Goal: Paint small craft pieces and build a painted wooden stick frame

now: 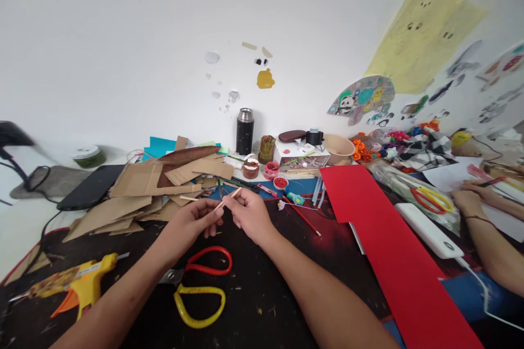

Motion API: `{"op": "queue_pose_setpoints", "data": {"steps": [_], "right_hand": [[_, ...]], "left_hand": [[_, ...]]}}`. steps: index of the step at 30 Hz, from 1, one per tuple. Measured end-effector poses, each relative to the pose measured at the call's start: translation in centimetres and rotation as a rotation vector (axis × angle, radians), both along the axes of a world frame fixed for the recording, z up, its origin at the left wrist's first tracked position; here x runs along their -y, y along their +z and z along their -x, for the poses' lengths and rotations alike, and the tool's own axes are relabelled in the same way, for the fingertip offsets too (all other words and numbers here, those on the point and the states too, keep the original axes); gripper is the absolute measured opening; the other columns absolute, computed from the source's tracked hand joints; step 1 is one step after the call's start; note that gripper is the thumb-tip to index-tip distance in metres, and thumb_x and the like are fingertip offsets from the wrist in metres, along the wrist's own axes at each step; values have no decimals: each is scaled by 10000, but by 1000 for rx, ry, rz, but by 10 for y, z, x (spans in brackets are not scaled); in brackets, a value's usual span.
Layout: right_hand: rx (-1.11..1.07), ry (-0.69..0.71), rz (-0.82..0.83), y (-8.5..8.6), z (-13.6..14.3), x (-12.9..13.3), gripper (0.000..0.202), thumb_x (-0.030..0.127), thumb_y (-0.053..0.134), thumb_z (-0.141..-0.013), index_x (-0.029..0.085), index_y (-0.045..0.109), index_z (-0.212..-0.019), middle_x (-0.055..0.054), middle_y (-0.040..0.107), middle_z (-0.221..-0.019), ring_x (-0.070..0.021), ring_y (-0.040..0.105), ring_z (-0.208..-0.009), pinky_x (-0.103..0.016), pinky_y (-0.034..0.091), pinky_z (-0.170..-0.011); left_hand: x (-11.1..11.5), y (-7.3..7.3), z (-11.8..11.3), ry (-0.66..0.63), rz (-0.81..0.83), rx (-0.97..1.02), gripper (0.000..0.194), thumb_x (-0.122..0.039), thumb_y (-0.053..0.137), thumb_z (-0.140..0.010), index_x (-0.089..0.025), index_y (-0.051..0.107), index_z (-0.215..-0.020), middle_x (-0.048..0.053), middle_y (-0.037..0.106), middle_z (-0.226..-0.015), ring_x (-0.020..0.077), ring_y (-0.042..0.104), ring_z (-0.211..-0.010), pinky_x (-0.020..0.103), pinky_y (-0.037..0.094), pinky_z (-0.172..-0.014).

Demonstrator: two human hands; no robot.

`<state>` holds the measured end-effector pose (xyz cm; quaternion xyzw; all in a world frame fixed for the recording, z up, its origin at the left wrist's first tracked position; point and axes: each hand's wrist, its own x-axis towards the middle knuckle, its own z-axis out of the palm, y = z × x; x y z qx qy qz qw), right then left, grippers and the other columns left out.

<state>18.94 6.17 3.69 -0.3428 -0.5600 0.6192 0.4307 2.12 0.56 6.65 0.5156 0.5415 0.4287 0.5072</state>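
A thin pale wooden stick [234, 193] slants between my two hands above the dark table. My left hand [194, 223] pinches its lower end, fingers curled. Thumb and fingers of my right hand [250, 217] close on it nearer the upper end. Another pale stick end [188, 198] shows behind my left hand; I cannot make out whether that hand holds it too. Below my hands lie scissors [196, 290] with one red and one yellow handle, their blades partly hidden by my left forearm. A yellow glue gun [88, 278] rests to the left.
Cardboard pieces [135, 180] pile up at the back left, beside a dark phone-like slab [92, 188]. A black flask [244, 133] and small paint pots [250, 168] stand along the wall. Red card [393, 251] covers the right; beyond it are a white power bank [428, 229] and another person's hands [475, 199].
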Motion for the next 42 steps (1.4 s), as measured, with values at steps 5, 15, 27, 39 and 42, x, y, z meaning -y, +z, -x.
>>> {"op": "queue_pose_setpoints", "data": {"steps": [5, 15, 27, 39, 42], "right_hand": [[-15, -18, -7, -1, 1, 1, 389, 578, 777, -866, 220, 626, -846, 113, 472, -515, -85, 389, -383, -226, 292, -384], [-28, 69, 51, -1, 1, 3, 408, 588, 825, -839, 223, 657, -911, 118, 491, -507, -91, 402, -386, -222, 298, -394], [94, 84, -28, -2, 1, 4, 384, 579, 761, -898, 214, 643, -878, 90, 558, -560, -87, 446, -377, -223, 294, -390], [0, 144, 69, 1, 1, 7, 491, 679, 760, -869, 209, 624, -912, 75, 615, -537, -101, 506, -356, -204, 357, -356], [5, 133, 77, 2, 1, 6, 502, 686, 767, -860, 206, 628, -909, 64, 634, -563, -103, 534, -363, -201, 358, -354]], "left_hand": [[0, -1, 1, 38, 17, 23, 596, -784, 832, -711, -202, 711, -750, 13, 709, -667, 138, 575, -514, 269, 447, -511], [-2, -3, 8, 196, -51, 193, 496, -601, 965, -654, -190, 810, -884, 45, 782, -744, 187, 694, -640, 294, 542, -599], [-1, 3, 10, 152, -18, 166, 494, -589, 1005, -616, -181, 818, -823, 20, 749, -694, 144, 657, -587, 245, 533, -558], [-2, -7, -4, 226, 7, 442, 443, -490, 1065, -557, -162, 862, -774, 52, 765, -743, 127, 668, -646, 204, 549, -585], [-2, -8, -3, 242, -53, 379, 431, -521, 1035, -602, -174, 869, -798, 59, 775, -751, 141, 663, -647, 223, 539, -583]]}}
